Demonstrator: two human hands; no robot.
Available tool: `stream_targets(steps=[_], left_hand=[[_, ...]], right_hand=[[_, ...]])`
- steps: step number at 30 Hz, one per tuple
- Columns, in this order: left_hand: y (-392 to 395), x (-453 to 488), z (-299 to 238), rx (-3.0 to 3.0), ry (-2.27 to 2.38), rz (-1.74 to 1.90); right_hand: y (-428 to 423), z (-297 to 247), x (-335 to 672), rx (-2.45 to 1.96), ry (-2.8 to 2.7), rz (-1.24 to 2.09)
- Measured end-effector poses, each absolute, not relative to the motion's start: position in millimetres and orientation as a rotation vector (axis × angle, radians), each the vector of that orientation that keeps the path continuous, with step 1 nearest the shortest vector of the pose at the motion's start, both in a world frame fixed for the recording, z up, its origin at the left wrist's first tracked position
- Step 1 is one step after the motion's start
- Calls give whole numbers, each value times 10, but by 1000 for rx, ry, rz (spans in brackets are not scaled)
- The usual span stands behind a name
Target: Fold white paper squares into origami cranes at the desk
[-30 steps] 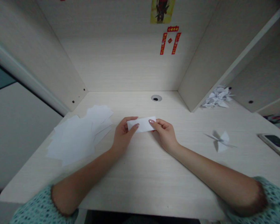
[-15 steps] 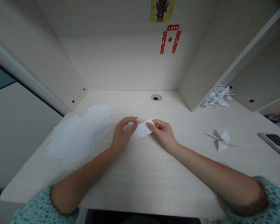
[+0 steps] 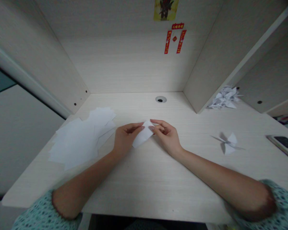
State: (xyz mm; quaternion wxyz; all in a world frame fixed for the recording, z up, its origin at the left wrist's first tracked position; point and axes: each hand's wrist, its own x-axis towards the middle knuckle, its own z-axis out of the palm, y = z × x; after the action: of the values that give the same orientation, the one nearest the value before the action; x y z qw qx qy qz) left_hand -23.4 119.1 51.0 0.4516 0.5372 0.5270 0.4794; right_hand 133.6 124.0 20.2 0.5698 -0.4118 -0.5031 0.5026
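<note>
A small piece of white paper (image 3: 142, 136), folded by its look, is held above the middle of the desk, tilted with one corner toward me. My left hand (image 3: 125, 137) pinches its upper left edge between thumb and fingers. On the other side, my right hand (image 3: 166, 134) grips the upper right edge, thumb in front and index finger stretched along the top. The fingers partly hide the paper's far edges. Nearest to my left hand lies a spread pile of white paper sheets (image 3: 76, 140).
A folded paper pinwheel shape (image 3: 227, 143) stands on the desk (image 3: 144, 185) at right, with a phone (image 3: 284, 143) beyond it. Many folded white papers (image 3: 224, 98) are heaped behind the upright panel (image 3: 213, 57). A round cable hole (image 3: 161, 99) sits near the back wall.
My left hand has closed from loosely spread fingers onto the paper's left edge. The paper has turned more upright, and my right index finger has moved along its top.
</note>
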Motion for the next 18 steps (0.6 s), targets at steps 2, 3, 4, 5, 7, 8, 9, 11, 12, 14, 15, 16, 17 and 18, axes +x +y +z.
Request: stream_targets(steps=[2, 3, 4, 5, 7, 8, 9, 11, 12, 14, 15, 16, 17, 18], left_hand=[[1191, -236, 510, 1322, 1325, 1186], [1189, -236, 508, 1337, 1338, 1188], [1185, -236, 506, 1360, 1350, 1194], [1181, -236, 504, 1385, 1361, 1202], [1172, -235, 502, 1429, 1378, 1211], [1168, -235, 501, 1445, 1385, 1209], [1165, -234, 500, 1456, 1390, 1206], [1161, -232, 499, 1466, 1390, 1200], [1160, -231, 497, 1467, 1386, 1201], [1160, -228, 493, 1468, 1372, 1206], [1161, -227, 490, 1469, 1364, 1207], [1162, -226, 488, 1472, 1359, 1205], [1162, -225, 486, 1476, 1359, 1200], [1164, -226, 484, 1481, 1363, 1191]], right_hand=[[1230, 201, 1334, -969, -1166, 1161], [1227, 197, 1334, -975, -1160, 1156], [1225, 192, 1335, -984, -1155, 1150], [1223, 187, 1336, -993, -1151, 1144], [1219, 182, 1336, -1003, -1142, 1125], [1216, 181, 1336, -1003, -1139, 1115], [1213, 181, 1334, -999, -1135, 1105], [1207, 183, 1332, -995, -1130, 1090], [1205, 182, 1331, -997, -1129, 1081], [1204, 177, 1332, -1010, -1140, 1065], [1206, 173, 1334, -1018, -1149, 1058], [1209, 168, 1335, -1024, -1158, 1050], [1213, 162, 1337, -1029, -1167, 1044], [1216, 157, 1339, -1032, -1174, 1039]])
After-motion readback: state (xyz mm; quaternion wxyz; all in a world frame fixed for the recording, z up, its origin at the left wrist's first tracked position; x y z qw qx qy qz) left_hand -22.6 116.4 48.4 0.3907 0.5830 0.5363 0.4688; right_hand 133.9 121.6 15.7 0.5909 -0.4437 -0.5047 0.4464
